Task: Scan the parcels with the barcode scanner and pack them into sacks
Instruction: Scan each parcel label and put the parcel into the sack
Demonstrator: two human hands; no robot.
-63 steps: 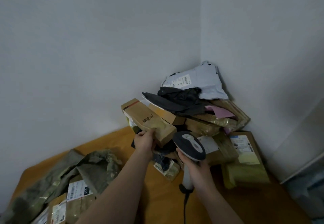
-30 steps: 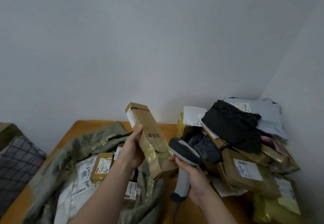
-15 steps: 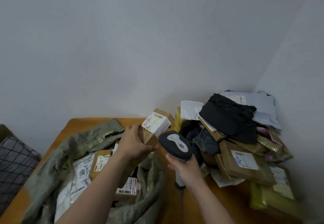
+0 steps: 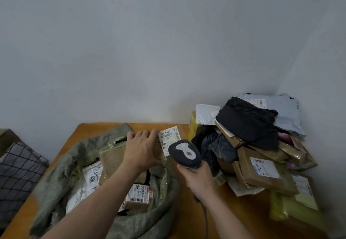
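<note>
Left hand grips a small brown cardboard box w/ a white barcode label. Its fingers curl over the box's top edge, and the thumb is out of sight. The box is held in the air just above the far rim of the open grey-green woven sack, label facing the camera.

Right hand is wrapped round the handle of a dark grey barcode scanner w/ a pale top panel, just right of the sack's rim. The scanner head sits right beside the label, maybe touching it; can't tell from this angle. Its dark cable hangs below the forearm, right of the sack.

The sack lies slumped on the orange-brown wooden surface, mouth open. Inside the sack:
- a flat brown paper parcel
- a white mailer marked 5025
- a small carton w/ a red & white barcode label

Right of the sack is a heap of parcels in the wall corner:
- a black plastic bag on top
- a pale grey poly mailer behind it
- a brown cardboard parcel w/ white label lower down
- a yellow mailer nearest the camera

Left of the sack, off the surface, is a dark grid-patterned item.
</note>
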